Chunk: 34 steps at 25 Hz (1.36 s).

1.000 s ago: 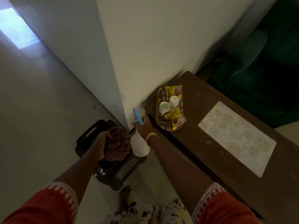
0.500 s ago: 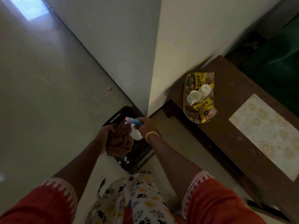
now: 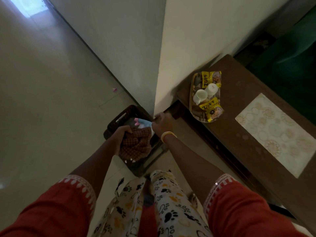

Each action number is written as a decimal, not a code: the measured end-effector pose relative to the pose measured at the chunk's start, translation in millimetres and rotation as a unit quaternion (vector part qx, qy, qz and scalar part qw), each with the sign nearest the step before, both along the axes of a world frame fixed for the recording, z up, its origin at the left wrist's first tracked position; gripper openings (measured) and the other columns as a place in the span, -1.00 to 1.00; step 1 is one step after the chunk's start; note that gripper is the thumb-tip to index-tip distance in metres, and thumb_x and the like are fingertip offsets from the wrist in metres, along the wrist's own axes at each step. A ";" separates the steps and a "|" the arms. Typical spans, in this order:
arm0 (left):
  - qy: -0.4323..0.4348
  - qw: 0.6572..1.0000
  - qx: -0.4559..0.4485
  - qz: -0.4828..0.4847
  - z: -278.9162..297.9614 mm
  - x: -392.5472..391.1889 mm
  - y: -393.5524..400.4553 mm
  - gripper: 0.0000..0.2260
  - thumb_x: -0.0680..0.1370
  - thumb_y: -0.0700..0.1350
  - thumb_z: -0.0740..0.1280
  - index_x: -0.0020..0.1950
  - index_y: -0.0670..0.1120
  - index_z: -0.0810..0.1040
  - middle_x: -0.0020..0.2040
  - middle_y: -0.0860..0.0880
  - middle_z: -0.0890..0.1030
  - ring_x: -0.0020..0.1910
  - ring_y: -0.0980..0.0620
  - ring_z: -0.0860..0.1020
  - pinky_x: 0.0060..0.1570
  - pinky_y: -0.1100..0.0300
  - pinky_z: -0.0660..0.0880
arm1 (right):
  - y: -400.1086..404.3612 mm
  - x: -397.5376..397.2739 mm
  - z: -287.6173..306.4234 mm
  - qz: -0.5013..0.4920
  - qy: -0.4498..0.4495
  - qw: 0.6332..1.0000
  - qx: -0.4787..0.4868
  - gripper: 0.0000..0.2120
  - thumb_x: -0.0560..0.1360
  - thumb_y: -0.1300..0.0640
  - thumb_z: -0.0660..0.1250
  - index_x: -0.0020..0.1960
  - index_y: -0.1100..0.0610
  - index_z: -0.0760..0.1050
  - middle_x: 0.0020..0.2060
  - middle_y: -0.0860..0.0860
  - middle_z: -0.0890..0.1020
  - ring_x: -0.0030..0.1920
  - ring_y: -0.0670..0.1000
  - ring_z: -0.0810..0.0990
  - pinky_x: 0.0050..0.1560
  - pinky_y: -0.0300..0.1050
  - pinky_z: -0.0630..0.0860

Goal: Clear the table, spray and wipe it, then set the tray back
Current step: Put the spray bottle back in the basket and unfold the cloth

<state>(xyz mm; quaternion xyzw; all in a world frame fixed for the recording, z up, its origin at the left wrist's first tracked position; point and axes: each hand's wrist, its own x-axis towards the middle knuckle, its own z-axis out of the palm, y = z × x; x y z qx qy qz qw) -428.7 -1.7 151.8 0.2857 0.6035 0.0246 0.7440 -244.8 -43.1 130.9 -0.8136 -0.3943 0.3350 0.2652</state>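
My left hand (image 3: 122, 134) bunches the checked cloth (image 3: 136, 145); my right hand (image 3: 161, 124) grips the spray bottle (image 3: 142, 123) over the stool (image 3: 119, 117), near the table (image 3: 230, 134) edge, tray (image 3: 192, 100) beyond.

- A table (image 3: 253, 127) stands at the right, its far end against a wall corner (image 3: 160, 82).
- A tray (image 3: 192, 93) on that far end holds two cups (image 3: 200, 96) between two snack packets (image 3: 211, 79).
- A placemat (image 3: 277, 134) lies nearer on the table.
- A stool (image 3: 118, 117) stands on the floor left of the table.
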 end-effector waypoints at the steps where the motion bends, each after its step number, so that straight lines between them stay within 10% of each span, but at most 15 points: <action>1: -0.011 1.000 0.007 -0.020 5.2 11.8 -6.1 -0.51 0.42 -0.04 0.30 0.35 -0.09 0.40 0.22 -0.24 0.52 0.21 -0.28 0.49 0.21 -0.20 0.44 | -9.4 5.4 8.6 -0.039 0.024 0.999 0.012 -0.73 0.44 0.18 0.41 0.11 0.25 0.55 0.09 0.16 0.51 0.01 0.06 0.53 -0.06 -0.23 0.45; 7: -0.017 0.998 0.053 -0.032 35.4 108.2 -54.5 -0.81 0.54 -0.04 0.32 0.08 -0.12 0.54 0.15 -0.29 0.55 0.10 -0.20 0.57 -0.09 -0.01 0.58 | -72.7 60.7 56.5 -0.167 0.419 0.892 -0.037 -0.69 0.56 -0.01 0.30 -0.08 0.24 0.61 -0.13 0.18 0.63 -0.18 0.07 0.58 -0.08 -0.15 0.54; 13: -0.053 0.975 0.183 -0.116 72.6 240.4 -126.8 -0.66 0.59 -0.01 0.27 0.24 -0.22 0.55 0.18 -0.27 0.60 0.17 -0.23 0.56 0.28 -0.14 0.45 | -157.3 173.2 88.2 -0.156 0.352 0.921 0.051 -0.90 0.49 0.29 0.39 -0.07 0.35 0.56 -0.20 0.18 0.56 -0.17 0.11 0.54 -0.07 -0.01 0.52; 16: -0.021 0.939 0.298 -0.172 87.6 304.3 -163.9 -0.63 0.63 -0.04 0.21 0.31 -0.25 0.51 0.30 -0.24 0.51 0.29 -0.19 0.48 0.26 0.14 0.37 | -203.4 224.7 99.9 -0.181 0.303 0.933 0.073 -0.89 0.45 0.24 0.44 -0.07 0.29 0.63 -0.15 0.16 0.63 -0.11 0.11 0.60 0.01 0.04 0.54; 21: -0.008 0.916 0.332 -0.224 102.8 404.6 -218.7 -0.51 0.63 0.12 0.12 0.30 -0.24 0.50 0.34 -0.27 0.47 0.32 -0.22 0.44 0.32 0.03 0.34 | -269.3 304.8 115.5 -0.252 0.246 0.928 0.119 -0.75 0.51 0.07 0.39 -0.29 0.16 0.55 -0.31 0.08 0.58 -0.25 0.02 0.55 -0.17 -0.13 0.50; 28: -0.008 0.932 0.273 -0.240 106.2 510.6 -254.7 -0.41 0.58 0.27 0.07 0.34 -0.16 0.47 0.34 -0.21 0.49 0.29 -0.22 0.47 0.28 0.00 0.39 | -319.4 384.6 113.5 -0.358 0.245 0.889 0.149 -0.68 0.60 0.01 0.25 -0.01 0.26 0.62 -0.01 0.23 0.65 0.06 0.19 0.61 0.17 0.07 0.54; 34: -0.107 0.909 0.155 -0.372 109.1 559.2 -280.8 -0.59 0.39 0.16 0.47 0.07 -0.10 0.61 0.07 -0.15 0.65 0.02 -0.15 0.64 0.09 -0.06 0.58 | -369.7 448.1 116.0 -0.481 0.300 0.807 0.162 -0.70 0.56 -0.07 0.31 0.01 0.17 0.60 0.10 0.19 0.63 0.13 0.21 0.59 0.24 0.16 0.52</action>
